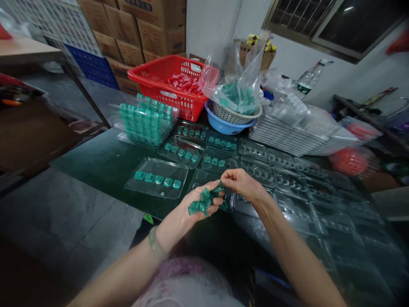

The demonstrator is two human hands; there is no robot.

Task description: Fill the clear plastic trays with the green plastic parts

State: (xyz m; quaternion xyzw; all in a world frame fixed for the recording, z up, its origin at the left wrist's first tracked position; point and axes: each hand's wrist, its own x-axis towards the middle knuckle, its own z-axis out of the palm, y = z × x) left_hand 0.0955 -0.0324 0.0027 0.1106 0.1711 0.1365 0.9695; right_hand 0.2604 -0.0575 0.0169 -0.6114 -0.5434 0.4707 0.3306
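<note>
My left hand (188,211) is cupped palm up and closed around several small green pieces (204,200). My right hand (243,184) pinches one green piece (220,187) at the top of that pile. Both hands hover over a clear plastic tray (204,177) on the dark table (96,160). To the left lies a clear tray (156,178) with a row of green pieces in its slots. Further back, several more trays (182,150) hold green pieces.
A stack of filled trays (145,121) stands at the back left. A red basket (169,85) holds red pieces. A plastic bag of green pieces (238,91) sits in a white strainer over a blue bowl (223,123). Empty clear trays (287,166) spread right; cardboard boxes (143,30) stand behind.
</note>
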